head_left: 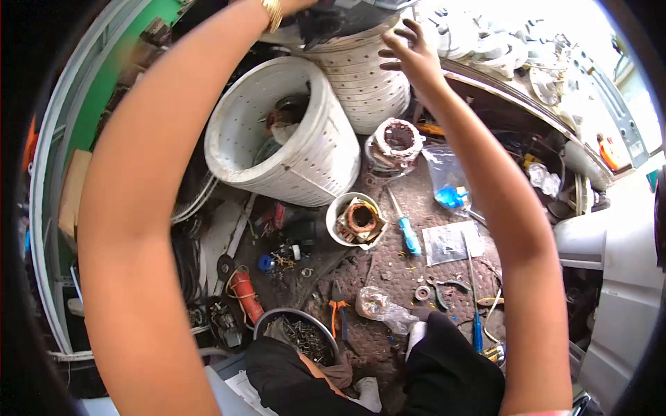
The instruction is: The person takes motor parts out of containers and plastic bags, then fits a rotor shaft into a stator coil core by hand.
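Note:
Both my arms reach forward to the top of the view. My left hand (297, 5) is mostly cut off by the upper edge, beside a dark, bulky heap (347, 19) on a white perforated drum (368, 76); its fingers are hidden. Just right of that drum's rim, my right hand (418, 57) hangs in the air with fingers apart and darkened, holding nothing. A second white drum (333, 152) leans nearer to me with parts inside. Below my right hand stands a motor stator (394, 156) with copper-coloured windings. Closer in, another wound coil (361, 216) sits in a white bowl (335, 225).
On the floor lie a blue-handled screwdriver (408, 232), orange-handled pliers (338, 312), a clear bag (444, 173) with blue contents, a flat packet (451, 243) and a long screwdriver (477, 326). A basin (260, 320) of small metal parts stands by my leg. White parts (499, 52) fill the upper right.

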The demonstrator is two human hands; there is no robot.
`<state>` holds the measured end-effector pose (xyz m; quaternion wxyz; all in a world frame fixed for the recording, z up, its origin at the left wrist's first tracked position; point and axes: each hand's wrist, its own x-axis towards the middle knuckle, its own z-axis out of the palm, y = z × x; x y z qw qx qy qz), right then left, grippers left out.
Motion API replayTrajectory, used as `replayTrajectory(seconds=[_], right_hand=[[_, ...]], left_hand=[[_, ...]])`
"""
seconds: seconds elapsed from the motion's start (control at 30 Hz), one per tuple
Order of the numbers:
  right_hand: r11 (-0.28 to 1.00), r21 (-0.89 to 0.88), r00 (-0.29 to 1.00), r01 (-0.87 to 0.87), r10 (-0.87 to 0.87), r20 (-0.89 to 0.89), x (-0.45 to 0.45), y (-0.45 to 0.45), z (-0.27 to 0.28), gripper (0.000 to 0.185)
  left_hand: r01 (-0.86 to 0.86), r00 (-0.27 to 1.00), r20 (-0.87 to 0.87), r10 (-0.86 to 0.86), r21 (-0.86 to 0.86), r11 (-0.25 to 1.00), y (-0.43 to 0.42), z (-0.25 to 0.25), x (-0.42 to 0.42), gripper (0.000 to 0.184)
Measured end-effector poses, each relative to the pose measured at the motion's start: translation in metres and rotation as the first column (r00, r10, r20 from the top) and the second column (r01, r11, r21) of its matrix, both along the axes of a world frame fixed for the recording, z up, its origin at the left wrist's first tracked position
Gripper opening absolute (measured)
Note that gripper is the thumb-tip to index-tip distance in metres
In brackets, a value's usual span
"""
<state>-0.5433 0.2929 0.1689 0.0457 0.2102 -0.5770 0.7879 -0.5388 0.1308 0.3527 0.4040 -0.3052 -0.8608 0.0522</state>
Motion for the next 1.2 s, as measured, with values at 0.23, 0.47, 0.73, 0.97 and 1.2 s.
replayTrajectory(seconds=[0.23, 0.47, 0.73, 0.97, 1.2], right_hand=[[0.826, -0.481, 0.860, -0.293, 0.448, 0.244, 0.098, 0.079, 0.034, 0.116], [0.892, -0.425, 0.864, 0.151, 0.090, 0.496, 0.133, 0.074, 0.033, 0.048], [0.807, -0.536, 0.534, 0.246, 0.349, 0.770, 0.117, 0.117, -0.087, 0.033], [0.845, -0.377, 0.617, 0.380, 0.072, 0.784, 0.114, 0.164, -0.037, 0.030], [0.714, -0.504, 0.715, 0.486, 0.006, 0.699, 0.001, 0.255, -0.001, 0.026]], left_hand=[[-0.140, 0.987, -0.104, 0.126, -0.138, 0.980, 0.010, -0.078, 0.097, 0.030], [0.078, 0.984, -0.124, -0.128, -0.350, 0.933, 0.062, -0.102, 0.143, 0.011], [0.203, 0.976, 0.022, -0.215, -0.439, 0.875, 0.109, -0.147, 0.163, 0.013], [-0.018, 0.976, 0.213, 0.037, -0.090, 0.996, 0.025, -0.149, 0.165, 0.065], [-0.508, 0.564, 0.824, 0.054, 0.295, 0.809, -0.054, -0.162, 0.137, 0.087]])
